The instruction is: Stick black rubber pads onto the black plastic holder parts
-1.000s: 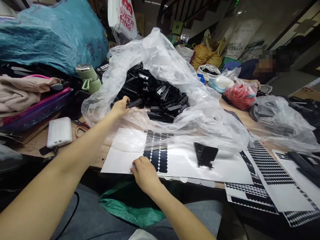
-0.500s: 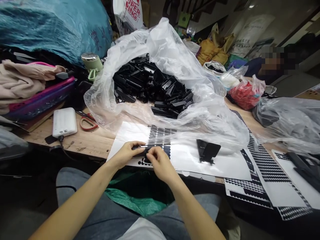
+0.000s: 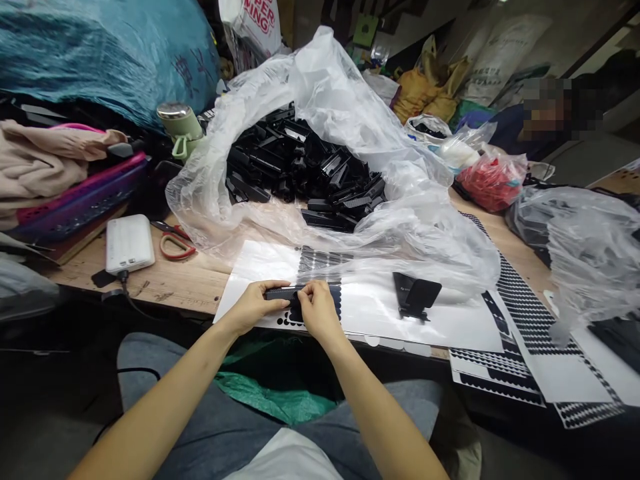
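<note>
My left hand (image 3: 255,305) and my right hand (image 3: 317,310) both grip a narrow black plastic part (image 3: 281,293) just above the near edge of a white sticker sheet (image 3: 380,317) that carries rows of black oval pads (image 3: 320,263). My right thumb and fingers press on the part's right end. Behind the sheet, an open clear plastic bag (image 3: 330,107) holds a heap of the same black parts (image 3: 300,167). One finished-looking black part (image 3: 415,295) stands on the sheet to the right.
A white power bank (image 3: 129,243) and red-handled scissors (image 3: 173,244) lie on the wooden table at left, near a green flask (image 3: 181,127). More sticker sheets (image 3: 530,333) and plastic bags (image 3: 575,233) fill the right side. Another person sits at far right.
My left hand drew a black part out of the bag and brought it down to the sheet. My right hand left the sheet and closed on that part.
</note>
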`<state>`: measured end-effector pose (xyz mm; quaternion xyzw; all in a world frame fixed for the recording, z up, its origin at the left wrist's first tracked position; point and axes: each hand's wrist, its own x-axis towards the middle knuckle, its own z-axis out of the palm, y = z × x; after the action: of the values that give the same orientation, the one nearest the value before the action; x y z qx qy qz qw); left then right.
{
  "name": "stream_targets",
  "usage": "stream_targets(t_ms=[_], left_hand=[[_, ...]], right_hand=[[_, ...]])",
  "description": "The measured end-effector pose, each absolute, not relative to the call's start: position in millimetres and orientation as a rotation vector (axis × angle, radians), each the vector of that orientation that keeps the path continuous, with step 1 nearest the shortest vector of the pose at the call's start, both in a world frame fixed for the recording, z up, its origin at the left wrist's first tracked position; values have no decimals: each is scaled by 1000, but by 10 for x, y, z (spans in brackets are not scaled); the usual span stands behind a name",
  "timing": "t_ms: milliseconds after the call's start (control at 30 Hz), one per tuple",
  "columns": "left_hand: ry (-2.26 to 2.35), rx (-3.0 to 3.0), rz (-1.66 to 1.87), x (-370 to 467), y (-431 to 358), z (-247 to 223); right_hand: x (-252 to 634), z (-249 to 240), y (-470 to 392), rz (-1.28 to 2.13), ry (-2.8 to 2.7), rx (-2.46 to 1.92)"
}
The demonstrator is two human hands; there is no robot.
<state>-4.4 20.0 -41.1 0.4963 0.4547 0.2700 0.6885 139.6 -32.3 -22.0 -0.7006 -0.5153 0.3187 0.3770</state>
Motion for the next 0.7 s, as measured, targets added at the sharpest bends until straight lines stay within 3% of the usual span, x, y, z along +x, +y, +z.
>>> stream_targets(t_ms=[200, 433, 700], left_hand=[[1036, 1144, 607, -41, 207, -404], [1035, 1231, 581, -35, 221, -373], [1037, 1229, 585, -17, 199, -324]], right_hand=[[1470, -261, -346, 603, -1395, -1853], [1922, -281, -420, 391, -1276, -2403], [1867, -390, -475, 460, -1157, -2172]])
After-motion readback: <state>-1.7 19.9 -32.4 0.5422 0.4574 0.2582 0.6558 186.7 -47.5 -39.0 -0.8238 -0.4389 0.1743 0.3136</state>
